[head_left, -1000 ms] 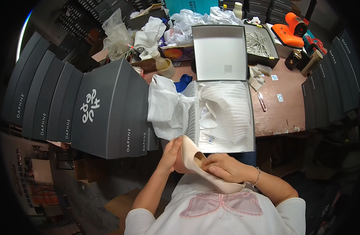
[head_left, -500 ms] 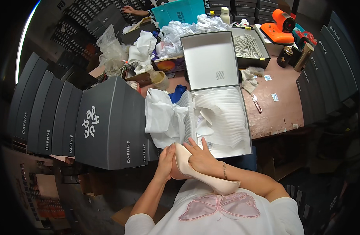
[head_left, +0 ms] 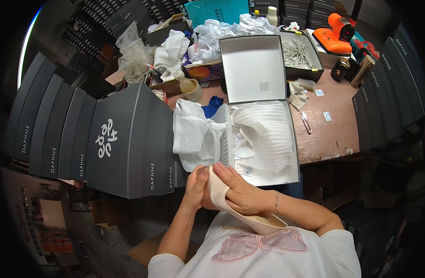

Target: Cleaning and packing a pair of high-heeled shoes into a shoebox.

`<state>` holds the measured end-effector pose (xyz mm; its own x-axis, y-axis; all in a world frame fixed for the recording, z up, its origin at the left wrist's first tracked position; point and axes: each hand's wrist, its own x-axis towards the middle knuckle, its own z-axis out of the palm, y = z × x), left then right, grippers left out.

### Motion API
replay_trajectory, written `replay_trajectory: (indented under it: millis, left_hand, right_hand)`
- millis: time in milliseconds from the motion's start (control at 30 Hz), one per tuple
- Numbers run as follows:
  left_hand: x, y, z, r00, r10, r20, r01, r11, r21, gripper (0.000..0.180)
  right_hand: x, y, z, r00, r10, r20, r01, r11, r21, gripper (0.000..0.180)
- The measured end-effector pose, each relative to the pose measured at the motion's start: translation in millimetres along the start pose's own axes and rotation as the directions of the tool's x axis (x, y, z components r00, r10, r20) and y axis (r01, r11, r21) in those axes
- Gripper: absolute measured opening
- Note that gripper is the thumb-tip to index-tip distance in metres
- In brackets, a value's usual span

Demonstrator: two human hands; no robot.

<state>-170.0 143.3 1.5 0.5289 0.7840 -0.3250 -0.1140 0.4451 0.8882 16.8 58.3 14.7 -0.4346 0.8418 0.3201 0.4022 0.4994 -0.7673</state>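
A cream high-heeled pump is held in front of my chest, its toe end away from me and its heel end near my shirt. My left hand grips the toe end from the left, thumb on top. My right hand is closed on the shoe from the right, its fingers laid over the front part and some reaching into the opening. Just beyond stands an open shoebox, lined with white foam sheet. White tissue paper spills over its left side.
Dark shoeboxes stand in a row at left, with more stacked at right. On the pink table lie small snips, a brush and a cloth. A squeeze bottle, a box of white sticks and an orange device sit farther back.
My right hand's spread fingers have come together and now press over the front of the pump. The left hand keeps its hold. The view has shifted slightly.
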Motion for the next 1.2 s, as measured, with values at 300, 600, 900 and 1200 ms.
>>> replay_trajectory:
  millis: [300, 600, 900, 1200]
  left_hand:
    - [-54, -31, 48, 0.969, -0.034, -0.245, -0.086, 0.882, -0.463, 0.071]
    - [19, -20, 14, 0.974, -0.070, -0.216, -0.074, 0.802, -0.593, 0.090]
    - [6, -10, 31, 0.975, -0.194, -0.112, 0.070, 0.739, -0.670, 0.100]
    - [-10, -4, 77, 0.975, -0.218, -0.054, 0.129, 0.741, -0.658, 0.085]
  right_hand:
    - [-31, -9, -24, 0.999, -0.047, 0.002, 0.043, 0.939, 0.342, 0.024]
    - [39, 150, -49, 0.836, 0.382, -0.394, -0.532, 0.740, -0.411, 0.031]
    - [-7, 79, -88, 0.648, 0.723, -0.240, -0.121, 0.409, 0.905, 0.007]
    - [-17, -7, -67, 0.757, 0.596, -0.269, -0.170, 0.577, 0.799, 0.019]
